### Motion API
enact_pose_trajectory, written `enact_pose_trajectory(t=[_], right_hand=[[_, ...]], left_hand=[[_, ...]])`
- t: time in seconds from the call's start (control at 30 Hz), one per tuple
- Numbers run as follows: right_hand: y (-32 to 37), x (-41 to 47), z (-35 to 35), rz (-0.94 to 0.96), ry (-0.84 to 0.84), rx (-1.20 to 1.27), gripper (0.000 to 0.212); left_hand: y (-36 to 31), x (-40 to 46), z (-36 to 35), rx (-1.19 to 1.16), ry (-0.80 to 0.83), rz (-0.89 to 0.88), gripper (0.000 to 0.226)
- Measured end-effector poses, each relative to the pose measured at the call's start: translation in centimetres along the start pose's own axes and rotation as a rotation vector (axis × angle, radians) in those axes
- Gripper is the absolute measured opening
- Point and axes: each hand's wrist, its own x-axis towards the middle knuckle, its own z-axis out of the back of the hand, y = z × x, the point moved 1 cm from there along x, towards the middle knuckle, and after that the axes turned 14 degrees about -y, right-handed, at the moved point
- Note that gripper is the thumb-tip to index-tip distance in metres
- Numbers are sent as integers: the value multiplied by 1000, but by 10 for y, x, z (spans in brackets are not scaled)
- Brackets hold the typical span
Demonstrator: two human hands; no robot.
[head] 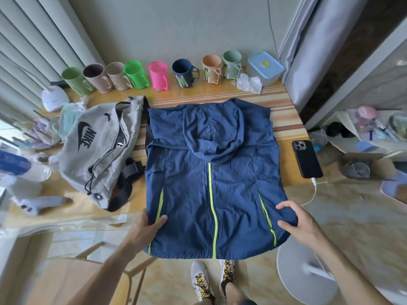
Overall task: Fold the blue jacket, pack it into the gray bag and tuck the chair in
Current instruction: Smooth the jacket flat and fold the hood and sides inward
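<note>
The blue jacket (pixel 211 183) with neon-yellow zips lies front up on the wooden table (pixel 284 119). Its sleeves are folded in and its hood is laid down over the chest. Its hem hangs over the near edge. My left hand (pixel 146 225) pinches the lower left side of the jacket. My right hand (pixel 295 219) grips the lower right side. The gray bag (pixel 99 148) with a black logo lies left of the jacket, its top zip open. The wooden chair (pixel 74 276) stands at the lower left, pulled out from the table.
Several coloured mugs (pixel 157 74) line the far edge, beside a blue-lidded box (pixel 264 67) and crumpled tissue (pixel 250 83). A black phone (pixel 306 158) on a white cable lies right of the jacket. A white fan base (pixel 306 274) stands on the floor at right. Clutter fills the left side.
</note>
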Motion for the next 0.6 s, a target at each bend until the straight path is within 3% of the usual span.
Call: enact_pose_trajectory(t=[0.1,0.2,0.3,0.43,0.53,0.6], right_hand=[[19,6,20,-5,-77,66,33],[52,32,43,-190,-217,343,21],[88,82,61,-437,-271,667,17],[122,180,65,-640,-246,949,13],[136,262,52,-649,-251,1008,42],[147,305,40,-643,-263,1083,39]], left_hand=[[-17,-6,22,-154,25,-114,54],[-58,-6,45,-430,68,-127,55],[-106,15,61,-689,61,35,37],[-172,75,73,-766,211,289,24],[-215,135,65,-953,118,424,32],[-234,181,52,-1174,28,491,51]])
